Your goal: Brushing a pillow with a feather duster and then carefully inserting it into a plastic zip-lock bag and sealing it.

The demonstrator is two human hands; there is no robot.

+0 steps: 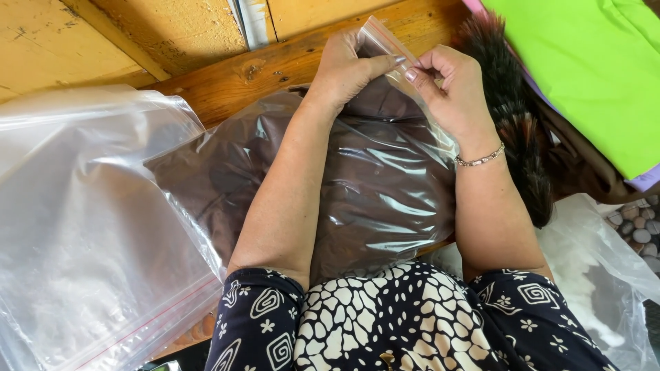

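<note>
A clear plastic zip bag (385, 185) stuffed with dark brown cloth lies across my lap and the wooden bench (275, 65). My left hand (347, 69) pinches the bag's top strip near its upper corner, thumb and fingers pressed on the plastic. My right hand (450, 89), with a thin bracelet at the wrist, pinches the same strip just to the right, fingertips almost touching the left hand's. Both forearms rest over the bag.
A pile of empty clear zip bags (82, 227) lies at the left. A dark furry item (512, 110) sits right of my right hand, under lime green fabric (591, 62). Another plastic bag (598, 275) with white content lies at lower right, beside pebbled floor (639, 223).
</note>
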